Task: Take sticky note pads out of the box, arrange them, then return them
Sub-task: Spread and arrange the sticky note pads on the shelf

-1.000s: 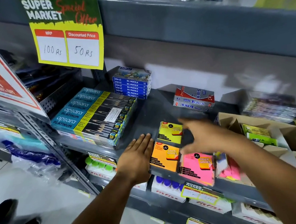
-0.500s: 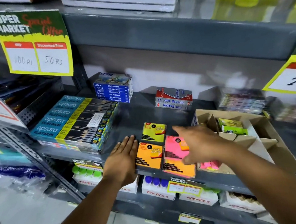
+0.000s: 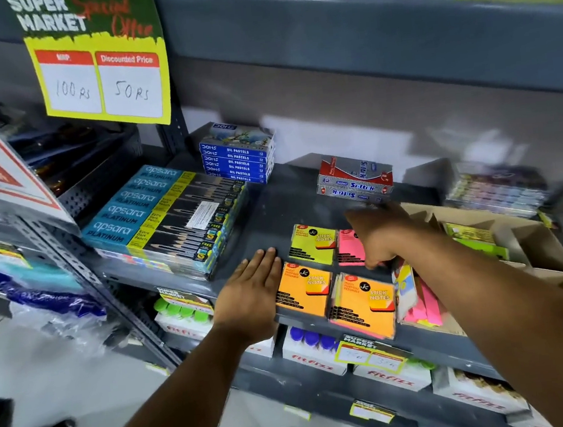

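Observation:
Four sticky note pads lie on the grey shelf (image 3: 273, 210) in two rows. At the back are a yellow-green pad (image 3: 312, 244) and a pink pad (image 3: 348, 249). In front are an orange pad (image 3: 303, 288) and a second orange pad (image 3: 364, 303) stacked on a pink one. My right hand (image 3: 380, 234) covers the pink pad's right side, fingers curled over its edge. My left hand (image 3: 253, 290) lies flat, fingertips against the left orange pad's edge. The cardboard box (image 3: 545, 256) stands to the right, with pink and yellow pads (image 3: 419, 300) and green pads (image 3: 475, 239) inside.
Apsara pencil boxes (image 3: 167, 217) fill the shelf's left. Oil pastel boxes (image 3: 236, 155) and Softek boxes (image 3: 356, 178) stand at the back. More packets (image 3: 498, 189) lie behind the carton. A price sign (image 3: 96, 59) hangs above. Glue boxes (image 3: 314, 351) sit on the lower shelf.
My right hand carried the pink pad from the front stack back to beside the yellow-green pad, uncovering an orange pad on that stack. My left hand stayed flat by the left orange pad.

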